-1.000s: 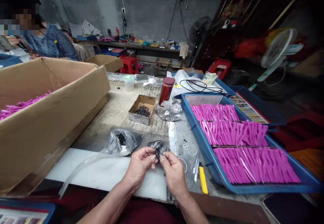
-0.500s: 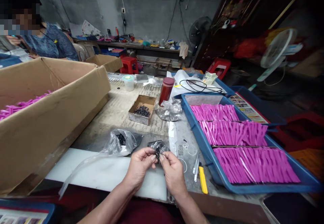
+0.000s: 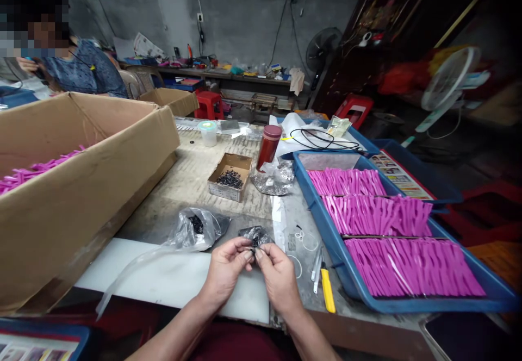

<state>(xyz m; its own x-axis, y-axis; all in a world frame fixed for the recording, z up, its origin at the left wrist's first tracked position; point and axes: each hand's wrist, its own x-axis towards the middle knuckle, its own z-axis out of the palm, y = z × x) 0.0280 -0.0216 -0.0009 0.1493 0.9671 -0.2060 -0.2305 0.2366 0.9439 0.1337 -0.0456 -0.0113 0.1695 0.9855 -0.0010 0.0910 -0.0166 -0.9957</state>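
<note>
My left hand (image 3: 227, 266) and my right hand (image 3: 277, 271) meet above the near edge of the table, thumbs and fingers pinched together. Between the fingertips is a small black piece (image 3: 253, 251), too small to name and mostly covered by the fingers. Just behind them lies a small plastic bag (image 3: 258, 233) with black bits in it. To the left sits a larger clear bag (image 3: 199, 230) holding black parts. A white sheet (image 3: 163, 274) lies beneath my left hand. Farther back, a small cardboard box (image 3: 229, 179) contains many tiny black pieces.
On the right stands a blue tray (image 3: 362, 296) with rows of pink pieces. A yellow-handled cutter (image 3: 327, 290) lies beside it. A large carton (image 3: 89, 170) fills the left side. A dark red jar (image 3: 269, 146) stands behind. A co-worker (image 3: 85, 67) sits far left.
Both hands stay in nearly the same place, with only slight finger movement around the small black piece. The view has shifted very slightly.
</note>
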